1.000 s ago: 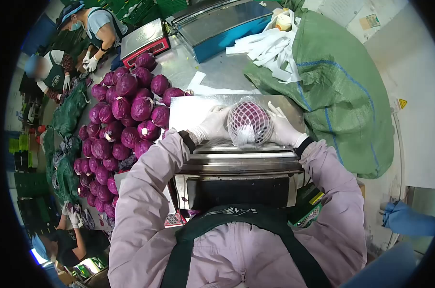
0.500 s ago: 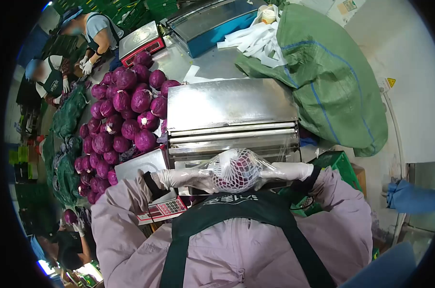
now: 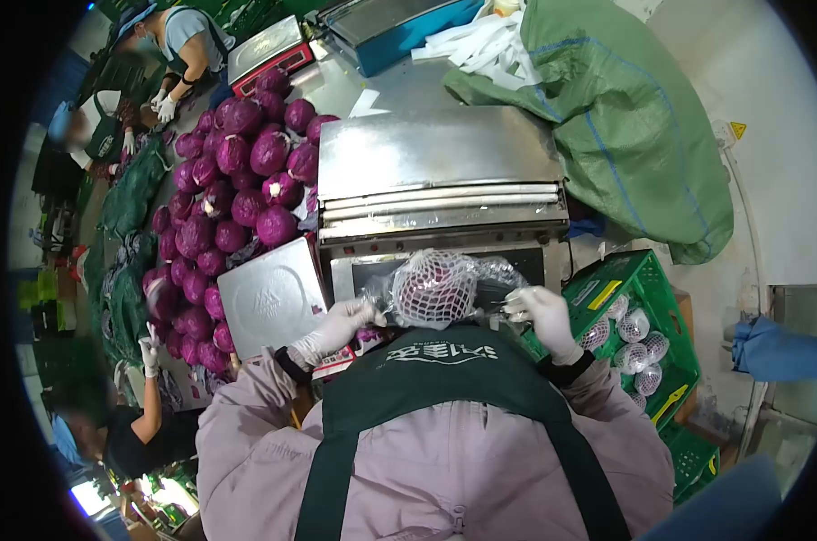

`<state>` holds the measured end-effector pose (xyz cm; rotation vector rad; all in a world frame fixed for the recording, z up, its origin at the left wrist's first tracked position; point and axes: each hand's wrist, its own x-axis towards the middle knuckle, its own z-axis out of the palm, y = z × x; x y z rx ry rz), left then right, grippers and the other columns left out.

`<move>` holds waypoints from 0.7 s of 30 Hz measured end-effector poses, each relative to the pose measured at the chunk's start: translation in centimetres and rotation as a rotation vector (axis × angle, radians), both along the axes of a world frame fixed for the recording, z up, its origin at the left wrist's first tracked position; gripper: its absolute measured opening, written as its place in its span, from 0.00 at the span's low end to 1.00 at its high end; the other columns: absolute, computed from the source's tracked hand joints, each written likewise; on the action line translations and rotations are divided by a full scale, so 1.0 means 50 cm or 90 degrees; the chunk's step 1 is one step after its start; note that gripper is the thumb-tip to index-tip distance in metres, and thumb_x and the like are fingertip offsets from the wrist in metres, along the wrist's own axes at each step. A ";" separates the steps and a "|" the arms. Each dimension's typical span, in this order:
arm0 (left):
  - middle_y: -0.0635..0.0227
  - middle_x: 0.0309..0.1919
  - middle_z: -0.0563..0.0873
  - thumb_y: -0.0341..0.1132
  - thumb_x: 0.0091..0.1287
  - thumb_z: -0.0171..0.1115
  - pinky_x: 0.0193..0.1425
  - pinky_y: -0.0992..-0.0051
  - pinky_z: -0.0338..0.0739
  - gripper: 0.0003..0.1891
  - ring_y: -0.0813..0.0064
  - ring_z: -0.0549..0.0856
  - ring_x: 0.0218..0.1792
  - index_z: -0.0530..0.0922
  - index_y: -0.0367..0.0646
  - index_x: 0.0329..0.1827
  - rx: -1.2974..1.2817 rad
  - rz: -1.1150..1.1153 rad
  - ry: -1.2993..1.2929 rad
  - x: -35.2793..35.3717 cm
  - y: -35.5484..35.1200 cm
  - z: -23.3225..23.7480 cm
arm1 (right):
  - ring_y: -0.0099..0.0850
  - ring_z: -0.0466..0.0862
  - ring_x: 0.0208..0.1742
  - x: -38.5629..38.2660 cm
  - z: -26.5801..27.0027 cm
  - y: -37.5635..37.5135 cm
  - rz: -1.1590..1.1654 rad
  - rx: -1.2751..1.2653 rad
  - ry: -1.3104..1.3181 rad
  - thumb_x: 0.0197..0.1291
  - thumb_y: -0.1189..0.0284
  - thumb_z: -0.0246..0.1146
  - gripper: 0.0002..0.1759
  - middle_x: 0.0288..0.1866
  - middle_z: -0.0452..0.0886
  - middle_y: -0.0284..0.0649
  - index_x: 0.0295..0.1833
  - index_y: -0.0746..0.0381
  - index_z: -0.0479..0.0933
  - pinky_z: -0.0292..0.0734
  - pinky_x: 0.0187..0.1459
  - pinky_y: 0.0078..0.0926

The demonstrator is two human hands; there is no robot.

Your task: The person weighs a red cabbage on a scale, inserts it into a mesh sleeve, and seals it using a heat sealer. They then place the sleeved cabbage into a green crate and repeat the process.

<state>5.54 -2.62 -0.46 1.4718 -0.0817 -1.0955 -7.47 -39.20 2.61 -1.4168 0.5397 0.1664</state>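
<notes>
A red cabbage in a white foam net (image 3: 432,290) sits at the front of the wrapping machine (image 3: 440,158), with clear plastic film (image 3: 503,270) loose around it. My left hand (image 3: 338,326), in a white glove, pinches the film at the cabbage's left side. On the right, my right hand (image 3: 547,319), also gloved, has its fingers closed on the film's other end. Both hands stay beside the cabbage rather than on it.
Left of the machine lie a scale (image 3: 271,296) and a heap of red cabbages (image 3: 232,155). A green crate (image 3: 647,270) on the right holds several netted cabbages. Behind it hangs a large green sack (image 3: 625,117). Co-workers stand along the left, one hand (image 3: 150,350) near the heap.
Both hands have drawn outward from the cabbage, pulling film out at its sides. The view has shifted, showing more of the right-hand crate. At lower left, a co-worker's hand no longer holds a cabbage.
</notes>
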 end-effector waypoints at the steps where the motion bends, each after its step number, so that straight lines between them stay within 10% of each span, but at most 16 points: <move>1: 0.66 0.34 0.86 0.39 0.77 0.53 0.48 0.74 0.79 0.15 0.78 0.84 0.37 0.80 0.36 0.38 -0.057 0.112 0.069 -0.008 -0.002 -0.003 | 0.20 0.80 0.31 0.007 0.032 -0.004 -0.031 -0.021 -0.008 0.75 0.70 0.51 0.16 0.35 0.82 0.36 0.44 0.69 0.81 0.75 0.34 0.14; 5: 0.75 0.16 0.69 0.39 0.76 0.49 0.21 0.77 0.64 0.17 0.81 0.67 0.15 0.72 0.44 0.27 -0.074 0.425 0.194 -0.020 -0.044 0.022 | 0.18 0.68 0.19 -0.042 -0.029 -0.065 -0.161 0.108 0.039 0.68 0.75 0.52 0.11 0.22 0.72 0.31 0.35 0.66 0.79 0.65 0.25 0.18; 10: 0.74 0.15 0.70 0.45 0.73 0.53 0.16 0.75 0.65 0.15 0.76 0.68 0.11 0.75 0.45 0.33 0.078 0.126 0.461 -0.103 0.053 -0.225 | 0.39 0.82 0.32 -0.171 -0.263 -0.063 0.332 -0.404 -0.089 0.59 0.73 0.56 0.09 0.32 0.82 0.45 0.36 0.60 0.82 0.76 0.36 0.33; 11: 0.74 0.15 0.70 0.45 0.73 0.53 0.16 0.75 0.65 0.15 0.76 0.68 0.11 0.75 0.45 0.33 0.083 0.128 0.466 -0.112 0.042 -0.234 | 0.39 0.83 0.34 -0.162 -0.267 -0.030 0.425 -0.363 -0.008 0.62 0.71 0.56 0.09 0.33 0.82 0.46 0.37 0.60 0.83 0.77 0.39 0.33; 13: 0.67 0.44 0.78 0.40 0.73 0.53 0.47 0.73 0.71 0.13 0.73 0.76 0.42 0.77 0.42 0.51 0.029 -0.215 -0.069 -0.129 -0.054 -0.249 | 0.34 0.84 0.41 -0.090 -0.346 0.013 0.950 -0.556 -0.062 0.65 0.68 0.58 0.11 0.37 0.84 0.45 0.42 0.63 0.82 0.78 0.44 0.29; 14: 0.64 0.59 0.82 0.37 0.73 0.53 0.63 0.72 0.74 0.17 0.71 0.80 0.58 0.77 0.41 0.61 -0.009 -0.383 -0.340 -0.139 -0.109 -0.253 | 0.32 0.84 0.43 -0.086 -0.465 0.087 0.593 -0.082 0.048 0.67 0.67 0.57 0.13 0.39 0.84 0.43 0.45 0.65 0.81 0.78 0.47 0.28; 15: 0.61 0.58 0.82 0.32 0.70 0.56 0.61 0.73 0.75 0.17 0.69 0.82 0.54 0.78 0.40 0.60 -0.042 -0.111 -0.028 -0.146 -0.164 -0.180 | 0.30 0.83 0.46 -0.084 -0.557 0.147 0.184 0.349 0.136 0.69 0.66 0.57 0.15 0.41 0.84 0.41 0.48 0.67 0.81 0.78 0.49 0.27; 17: 0.62 0.57 0.83 0.31 0.68 0.60 0.61 0.72 0.75 0.18 0.70 0.83 0.54 0.77 0.38 0.60 -0.027 -0.145 -0.118 -0.158 -0.184 -0.265 | 0.29 0.83 0.46 -0.053 -0.484 0.143 0.400 0.180 0.086 0.69 0.66 0.56 0.15 0.43 0.84 0.41 0.49 0.67 0.80 0.78 0.50 0.26; 19: 0.62 0.55 0.84 0.32 0.69 0.60 0.62 0.72 0.75 0.18 0.72 0.82 0.54 0.77 0.37 0.60 -0.045 -0.192 -0.561 -0.106 -0.204 -0.173 | 0.29 0.83 0.47 -0.035 -0.429 0.139 0.495 0.115 0.010 0.70 0.66 0.56 0.15 0.44 0.84 0.40 0.49 0.67 0.80 0.77 0.51 0.26; 21: 0.61 0.49 0.85 0.35 0.66 0.64 0.58 0.73 0.77 0.18 0.70 0.83 0.52 0.78 0.42 0.58 -0.210 -0.001 -0.071 -0.111 -0.230 -0.126 | 0.28 0.83 0.48 -0.029 -0.363 0.129 0.534 0.100 -0.046 0.71 0.66 0.55 0.16 0.45 0.84 0.40 0.50 0.66 0.80 0.77 0.51 0.25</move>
